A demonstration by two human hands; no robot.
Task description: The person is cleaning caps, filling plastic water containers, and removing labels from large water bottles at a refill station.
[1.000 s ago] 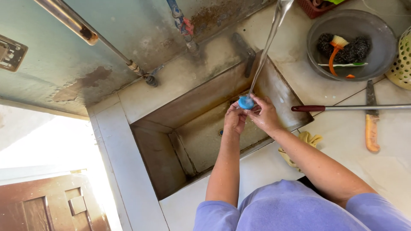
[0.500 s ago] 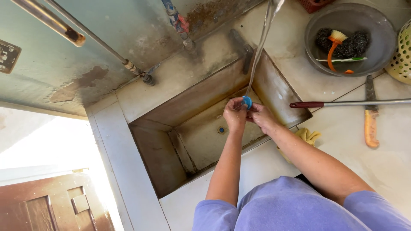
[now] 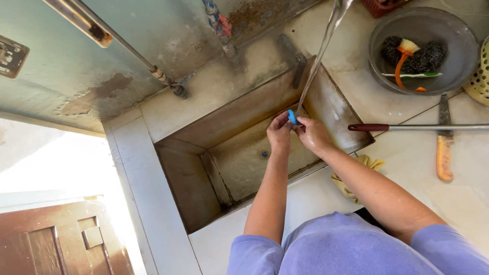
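Over a deep, stained sink [image 3: 193,188], both of my hands hold a small blue round object [image 3: 292,117] under a thin stream of water [image 3: 318,61] that falls from above. My left hand [image 3: 279,133] pinches it from the left side. My right hand [image 3: 311,134] grips it from the right, fingers curled. The blue object is mostly hidden between my fingertips, so its exact kind is unclear. Both hands are above the sink's basin, near its far right corner.
A grey bowl [image 3: 458,61] at the upper right holds dark scrubbers and an orange brush. A knife with an orange handle [image 3: 444,147] and a long red-handled tool [image 3: 407,127] lie on the tiled counter. A yellow cloth [image 3: 351,178] hangs at the sink's edge. Pipes run along the wall.
My view has shifted slightly. My hands stayed under the water with the blue object, turning it a little between the fingers.
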